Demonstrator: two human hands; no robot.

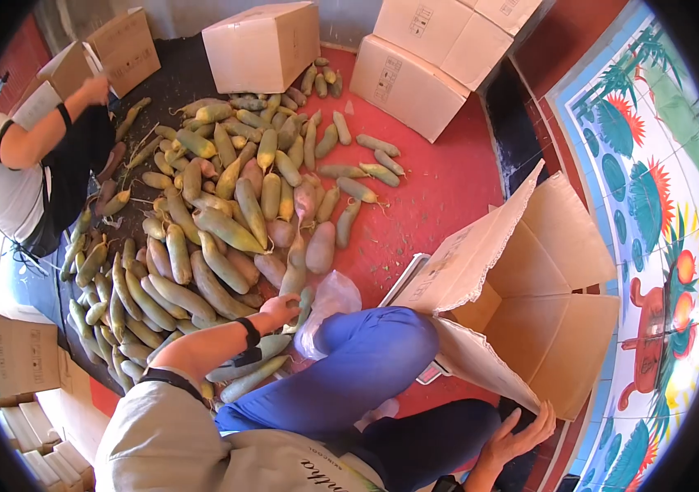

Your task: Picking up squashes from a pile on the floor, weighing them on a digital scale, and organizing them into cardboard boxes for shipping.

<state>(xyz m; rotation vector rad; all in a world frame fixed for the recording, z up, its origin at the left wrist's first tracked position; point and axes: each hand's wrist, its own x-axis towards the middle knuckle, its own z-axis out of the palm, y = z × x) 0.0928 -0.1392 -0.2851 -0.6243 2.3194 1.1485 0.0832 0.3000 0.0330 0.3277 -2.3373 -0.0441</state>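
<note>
My left hand (282,309) is at the near right edge of a big pile of green radishes (223,227), its fingers curled beside one long radish (295,270). Whether it grips that radish cannot be told. At the lower right, my right hand (522,430) touches the edge of a lower flap of an open cardboard carton (528,332), thumb and fingers apart. The carton's flaps stand outward, and the part of its inside that shows is bare cardboard. Under it shows the rim of a white weighing scale (411,277). A translucent plastic bag (334,295) lies by my knee.
Another person (11,178) sits at the upper left, one arm raised near cartons (125,52). A closed carton (260,49) and stacked cartons (411,86) stand behind the pile. More cartons (23,357) are at the lower left. A painted tile wall (651,215) bounds the right side.
</note>
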